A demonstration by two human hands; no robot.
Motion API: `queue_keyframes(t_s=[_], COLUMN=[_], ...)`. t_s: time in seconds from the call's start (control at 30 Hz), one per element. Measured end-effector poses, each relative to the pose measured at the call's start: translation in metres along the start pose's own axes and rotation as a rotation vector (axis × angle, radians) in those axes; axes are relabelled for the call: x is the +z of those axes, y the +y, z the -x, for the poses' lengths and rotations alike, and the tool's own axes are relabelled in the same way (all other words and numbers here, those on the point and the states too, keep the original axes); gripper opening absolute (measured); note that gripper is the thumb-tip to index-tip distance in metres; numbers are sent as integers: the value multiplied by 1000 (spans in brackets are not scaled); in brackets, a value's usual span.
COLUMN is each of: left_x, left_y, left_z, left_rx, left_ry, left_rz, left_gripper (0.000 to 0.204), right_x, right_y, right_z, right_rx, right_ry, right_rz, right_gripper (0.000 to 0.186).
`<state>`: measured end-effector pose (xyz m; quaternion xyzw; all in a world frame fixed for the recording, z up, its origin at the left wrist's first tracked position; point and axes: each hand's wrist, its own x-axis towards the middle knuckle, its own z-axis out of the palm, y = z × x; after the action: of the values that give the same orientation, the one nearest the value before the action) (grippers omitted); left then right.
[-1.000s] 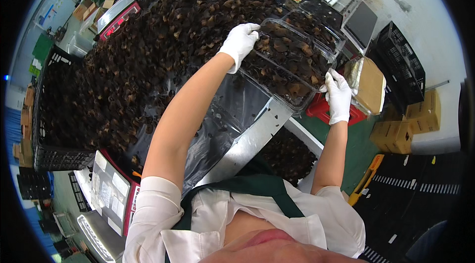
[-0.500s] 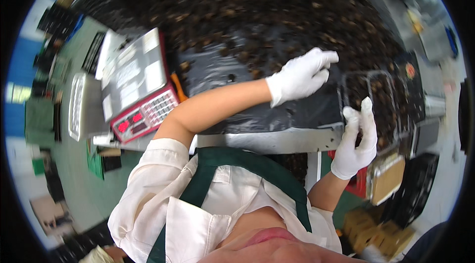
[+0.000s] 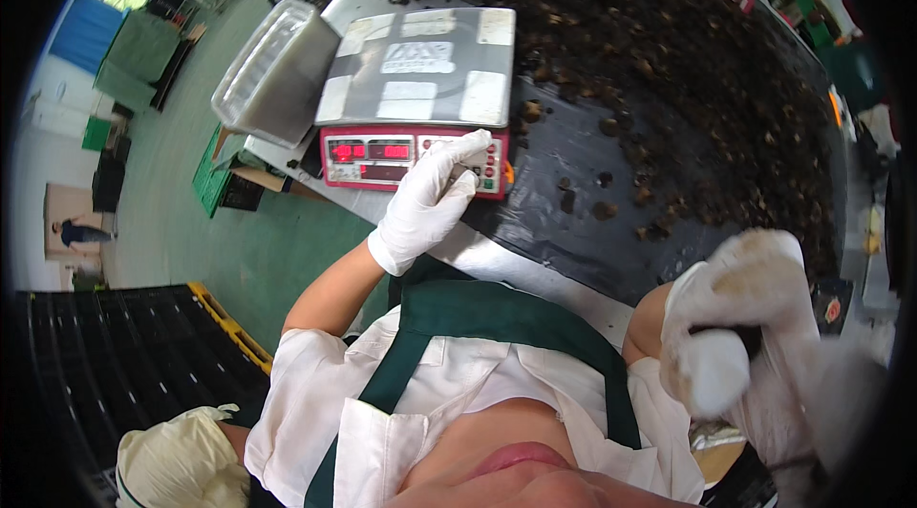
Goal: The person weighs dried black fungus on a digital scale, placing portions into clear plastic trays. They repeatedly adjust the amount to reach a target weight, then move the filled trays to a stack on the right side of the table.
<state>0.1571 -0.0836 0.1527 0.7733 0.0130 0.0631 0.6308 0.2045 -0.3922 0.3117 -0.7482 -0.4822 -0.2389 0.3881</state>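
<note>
Brushed metal scale platform (red plastic front), glossy black sheet.

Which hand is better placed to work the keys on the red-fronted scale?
Left. The left hand already rests its fingers on the front panel of the scale. The right hand is raised close to the camera, blurred, away from the scale, and seems closed around something dark.

- A weighing scale is set flat on the table edge at about 11 o'clock from the picture centre. A square steel platform is carried on top.
- A red front panel with lit red displays and buttons is presented at its 6 o'clock side.
- The panel's right end is touched by the white-gloved left hand.
</note>
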Motion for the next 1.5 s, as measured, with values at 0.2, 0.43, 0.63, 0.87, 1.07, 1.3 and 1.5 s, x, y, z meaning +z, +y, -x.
queue_keyframes(t_s=[0.2,0.43,0.63,0.87,1.07,1.3,1.5], left_x=[-95,-263,-335,-358,-349,-218,-140], left_y=[-8,-20,-63,-47,-44,-10,-40], left_z=[7,-35,-40,-48,-41,-18,-37], left_rx=[69,383,-36,-42,105,588,544], left_ry=[272,802,737,548,695,689,192], left_rz=[-319,-1352,-1211,-1024,-1337,-1437,-1363], left_gripper=[40,30,30,19,14,15,39], right_x=[28,59,105,215,294,298,294], right_y=[-12,-23,31,226,348,397,393], right_z=[-7,-1,26,-12,-95,-125,-155], right_rx=[-479,-576,136,715,704,933,945], right_ry=[200,356,176,44,-107,-358,-698], right_rz=[15,129,299,-144,5,418,557], right_gripper=[32,28,25,25,40,58,38])
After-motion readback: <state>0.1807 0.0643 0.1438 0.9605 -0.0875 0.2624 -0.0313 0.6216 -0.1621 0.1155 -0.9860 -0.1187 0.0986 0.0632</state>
